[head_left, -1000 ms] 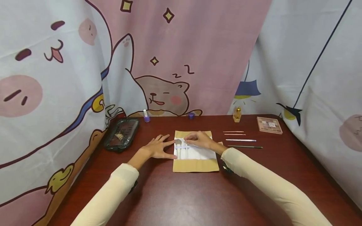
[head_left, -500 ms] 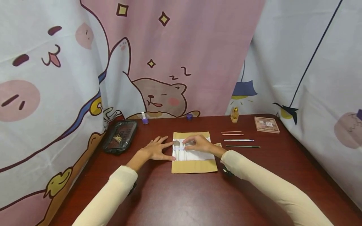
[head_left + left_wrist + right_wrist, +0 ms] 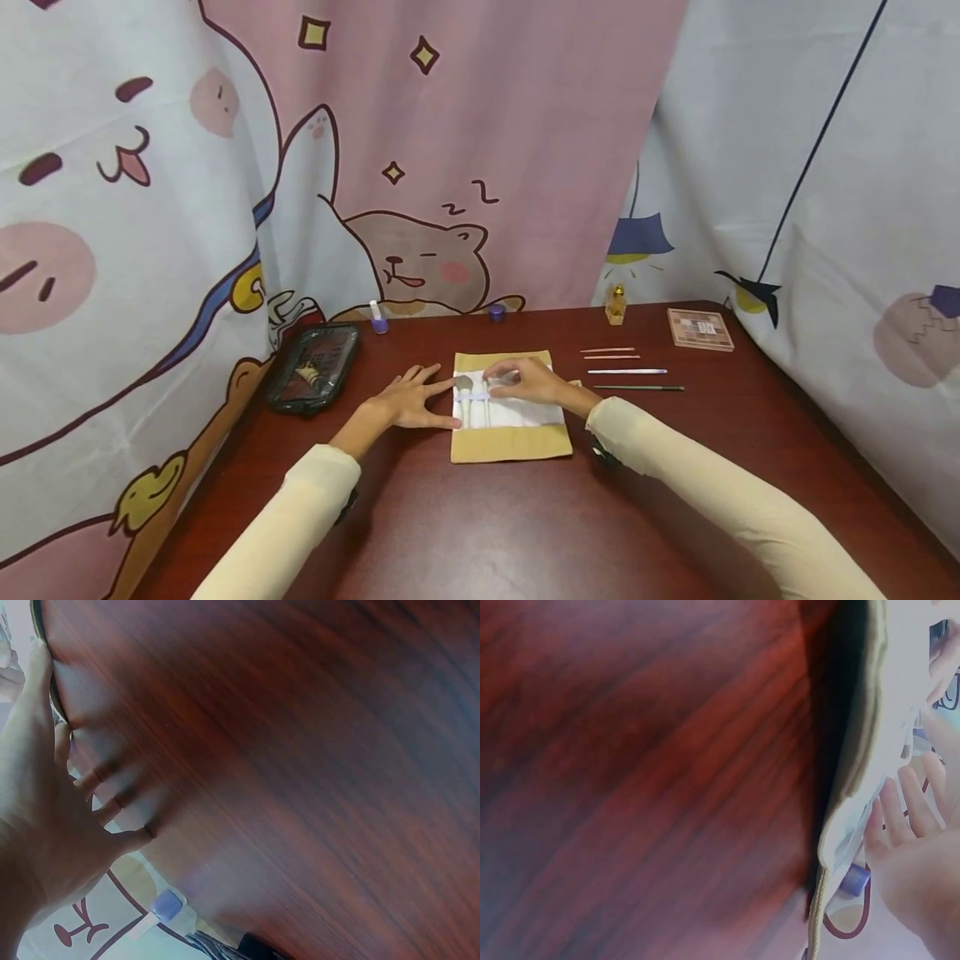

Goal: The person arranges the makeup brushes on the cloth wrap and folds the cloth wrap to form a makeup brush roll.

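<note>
A tan and white fabric brush roll (image 3: 512,445) lies unrolled on the table. Held under its narrow strap are a fluffy grey-headed makeup brush (image 3: 465,385) and, to the right of it, a slim white makeup brush (image 3: 487,410). My right hand (image 3: 528,382) pinches the slim one near its upper end between thumb and forefinger, its other fingers loosely bent. With fingers spread, my left hand (image 3: 408,400) rests at the roll's left edge, forefinger and thumb on the fabric. The left wrist view shows this hand (image 3: 49,825) side-on; the right wrist view shows the right hand (image 3: 922,862) beyond the roll's edge.
Right of the roll lie two thin pinkish sticks (image 3: 609,350), a white stick (image 3: 627,372) and a green one (image 3: 637,387). Behind stand a purple-and-white bottle (image 3: 378,322), a purple jar (image 3: 497,313), a golden bottle (image 3: 616,308) and a palette (image 3: 701,329). A black tray (image 3: 313,367) is left.
My right hand has moved slightly down and closed its fingertips at the slim brush's upper end. The left hand stays on the roll's edge. The head view has shifted a little.
</note>
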`<state>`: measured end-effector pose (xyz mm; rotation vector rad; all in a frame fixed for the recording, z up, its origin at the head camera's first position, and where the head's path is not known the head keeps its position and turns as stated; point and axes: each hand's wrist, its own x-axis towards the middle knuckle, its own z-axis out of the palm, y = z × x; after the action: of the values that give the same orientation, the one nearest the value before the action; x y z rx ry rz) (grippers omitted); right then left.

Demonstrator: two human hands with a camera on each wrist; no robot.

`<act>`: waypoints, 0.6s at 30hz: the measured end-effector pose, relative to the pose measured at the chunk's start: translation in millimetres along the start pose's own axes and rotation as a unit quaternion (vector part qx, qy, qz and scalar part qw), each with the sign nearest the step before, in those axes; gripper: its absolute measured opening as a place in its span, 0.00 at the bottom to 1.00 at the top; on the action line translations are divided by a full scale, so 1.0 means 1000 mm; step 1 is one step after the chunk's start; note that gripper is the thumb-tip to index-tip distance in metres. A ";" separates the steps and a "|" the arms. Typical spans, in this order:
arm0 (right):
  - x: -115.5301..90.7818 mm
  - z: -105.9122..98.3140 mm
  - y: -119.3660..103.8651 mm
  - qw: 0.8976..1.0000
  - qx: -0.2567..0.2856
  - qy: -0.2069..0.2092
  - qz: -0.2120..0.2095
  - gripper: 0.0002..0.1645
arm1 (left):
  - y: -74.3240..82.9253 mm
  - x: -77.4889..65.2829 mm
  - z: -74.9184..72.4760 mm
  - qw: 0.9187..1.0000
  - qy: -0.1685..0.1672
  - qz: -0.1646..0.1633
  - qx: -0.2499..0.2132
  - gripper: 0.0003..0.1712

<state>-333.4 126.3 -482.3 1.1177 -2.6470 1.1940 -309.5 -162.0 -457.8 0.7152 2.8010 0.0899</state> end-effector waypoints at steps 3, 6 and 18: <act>0.002 0.001 -0.001 1.000 0.001 -0.009 0.007 0.25 | -0.001 0.000 0.000 1.000 -0.001 -0.001 0.001 0.55; 0.004 0.002 -0.002 1.000 -0.002 -0.018 0.014 0.27 | -0.001 -0.001 0.000 1.000 -0.004 0.000 0.003 0.55; 0.001 -0.003 -0.005 1.000 0.005 -0.019 0.001 0.27 | 0.000 -0.001 -0.001 1.000 -0.007 -0.001 0.002 0.56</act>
<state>-332.0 125.2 -476.9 1.1508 -2.6731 1.2007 -309.0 -161.9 -456.6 0.7120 2.7885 0.0799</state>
